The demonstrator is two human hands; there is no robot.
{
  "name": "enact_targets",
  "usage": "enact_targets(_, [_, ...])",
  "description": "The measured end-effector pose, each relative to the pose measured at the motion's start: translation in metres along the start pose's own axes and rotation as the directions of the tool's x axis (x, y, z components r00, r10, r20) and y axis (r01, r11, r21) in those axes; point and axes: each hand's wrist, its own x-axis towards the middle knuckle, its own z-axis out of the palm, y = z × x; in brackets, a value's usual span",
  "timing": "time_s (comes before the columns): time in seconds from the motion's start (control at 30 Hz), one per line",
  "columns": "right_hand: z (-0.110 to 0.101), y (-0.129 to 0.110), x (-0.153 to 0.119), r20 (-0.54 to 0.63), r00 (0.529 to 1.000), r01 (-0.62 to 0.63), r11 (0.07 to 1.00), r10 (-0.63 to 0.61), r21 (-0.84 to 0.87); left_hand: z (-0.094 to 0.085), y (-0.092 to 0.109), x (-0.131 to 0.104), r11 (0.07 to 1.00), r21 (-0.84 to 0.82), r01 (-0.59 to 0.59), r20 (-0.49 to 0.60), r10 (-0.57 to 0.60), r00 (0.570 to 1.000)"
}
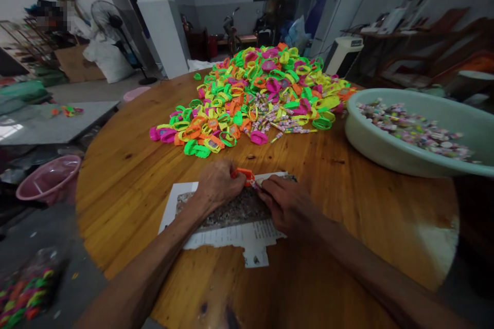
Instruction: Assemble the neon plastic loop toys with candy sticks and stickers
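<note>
1. One round wooden tabletop (127,185) stood in the middle of the room.
2. Two hands were on it: one left hand (219,183) and one right hand (287,206).
3. One orange piece (245,174) sat between them.
4. One sheet of white paper (247,239) lay under one speckled grey slab (235,211).
5. One heap of neon plastic rings (254,92) covered the far side, too many to count.
6. One pale green basin (389,151) held small wrapped pieces beyond counting.
7. One pink bucket (48,182) stood on the floor.
8. One standing fan (110,23) stood by the one white pillar (158,15).
</note>
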Motion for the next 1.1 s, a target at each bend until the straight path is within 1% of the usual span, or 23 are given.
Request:
enact_targets(0.13, [0.001,-0.004,-0.002,0.025,1.000,-0.004,0.990,0.007,-0.141,0.002,-0.001,-0.002,1.000,0.010,-0.023,-0.031,0.024,0.999])
enact_targets(0.23, [0.000,-0.009,-0.002,0.061,0.998,0.034,0.961,-0.018,-0.276,0.004,-0.003,-0.004,0.995,-0.051,-0.088,-0.053,0.085,0.995])
enact_targets(0.33, [0.001,-0.012,-0.001,0.124,0.992,0.070,0.922,-0.024,-0.381,0.007,-0.005,-0.005,0.978,-0.134,-0.161,-0.024,0.159,0.987])
enact_targets(0.4, [0.003,-0.013,0.000,0.153,0.988,0.092,0.901,-0.029,-0.424,0.007,-0.004,-0.006,0.974,-0.140,-0.179,0.003,0.181,0.983])
enact_targets(0.53, [0.007,-0.011,0.002,0.147,0.989,0.098,0.885,-0.034,-0.455,0.002,-0.001,-0.008,0.979,-0.069,-0.191,0.018,0.193,0.981])
enact_targets(0.63, [0.005,-0.011,0.004,0.147,0.986,0.137,0.877,-0.077,-0.460,-0.002,0.004,-0.009,0.981,-0.027,-0.192,0.042,0.193,0.980])
enact_targets(0.7, [0.002,-0.011,0.006,0.177,0.979,0.174,0.866,-0.100,-0.470,-0.004,0.005,-0.010,0.985,-0.013,-0.172,0.064,0.172,0.983])
enact_targets(0.93, [-0.007,-0.014,0.016,0.316,0.943,0.253,0.839,-0.102,-0.482,-0.001,0.005,-0.009,0.989,-0.037,-0.144,0.100,0.147,0.984])
enact_targets(1.0, [-0.007,-0.016,0.017,0.321,0.942,0.249,0.842,-0.096,-0.479,-0.002,0.005,-0.009,0.989,-0.051,-0.138,0.111,0.143,0.983])
enact_targets(1.1, [-0.005,-0.019,0.018,0.300,0.952,0.200,0.860,-0.058,-0.470,-0.002,0.006,-0.009,0.987,-0.076,-0.140,0.113,0.148,0.982])
